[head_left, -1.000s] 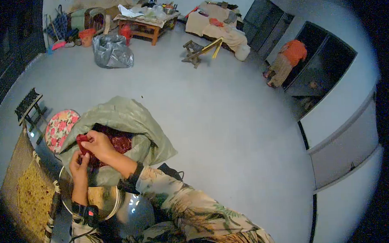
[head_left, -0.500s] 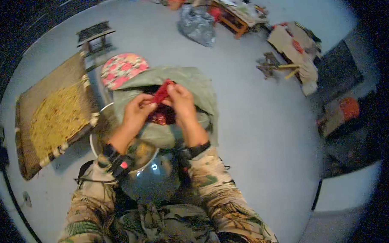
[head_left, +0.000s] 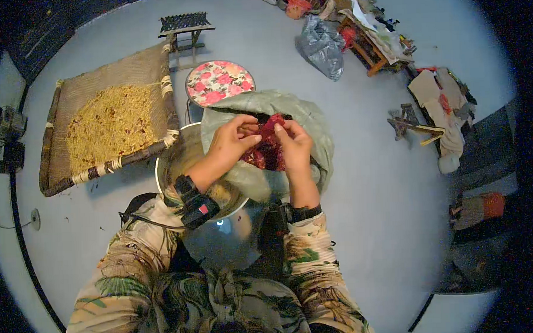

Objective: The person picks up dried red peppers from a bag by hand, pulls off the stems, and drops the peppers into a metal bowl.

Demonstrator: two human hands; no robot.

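Observation:
A large green sack (head_left: 300,109) lies open in front of me, with dark red pieces (head_left: 257,158) that look like dried peppers inside. Over its mouth, my right hand (head_left: 294,143) pinches a red pepper (head_left: 271,126). Beside it, my left hand (head_left: 233,141) has its fingers curled and thumb apart from them, close to the pepper's lower end; nothing is held in it. Below the sack, a white-rimmed basin (head_left: 158,170) is partly hidden by my left forearm.
A woven tray (head_left: 88,90) of yellow bits is at left. Behind stand a floral round stool (head_left: 219,83) and a dark folding stool (head_left: 185,28). A grey plastic bag (head_left: 321,47) and a low wooden table (head_left: 365,48) are at back right.
The view has shifted, so the surroundings appear further right. My left hand has come away from the red pepper, which stays in my right hand.

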